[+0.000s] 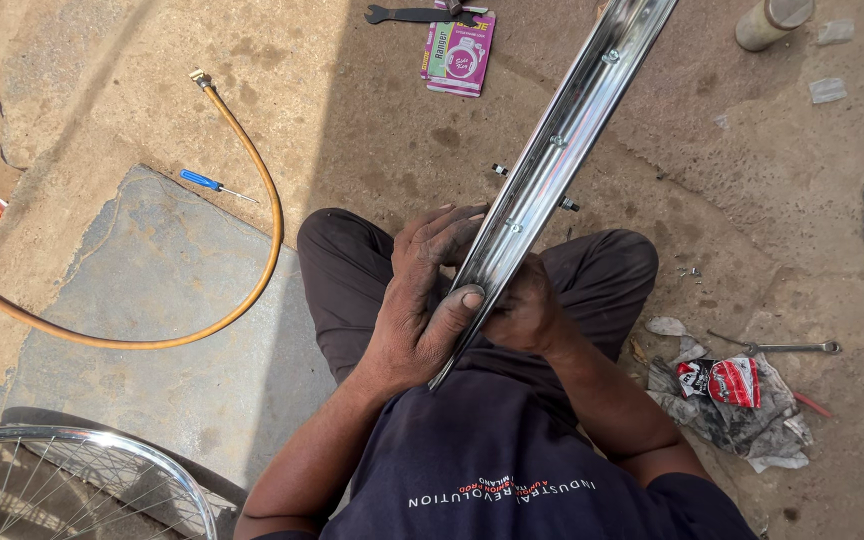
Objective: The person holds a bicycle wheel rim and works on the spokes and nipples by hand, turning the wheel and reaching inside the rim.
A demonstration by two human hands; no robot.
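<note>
The far end of the bare wheel rim (552, 150) is cut off by the top edge of the picture, and its near end disappears between the person's knees and the dark shirt, so only a straight-looking stretch of it can be seen. The right hand (524, 310) lies mostly behind the rim; its fingers are hidden, and I cannot tell if they are closed around the metal or only resting against it. The left hand (420, 300) is clearer: it wraps the rim from the left side, fingers curled over the edge and the thumb pressed flat on the inner channel. The rim is shiny silver metal, has small spoke holes with a few nipples along the middle, and runs diagonally from the lap up to the right. At the bottom left corner a second wheel with spokes (82, 480) is only partly inside the picture. An orange hose (252, 170) curves over the concrete floor, and a blue screwdriver (207, 183) lies near it. On the right, a crumpled rag (742, 410) with a red packet lies beside a wrench (787, 347)
</note>
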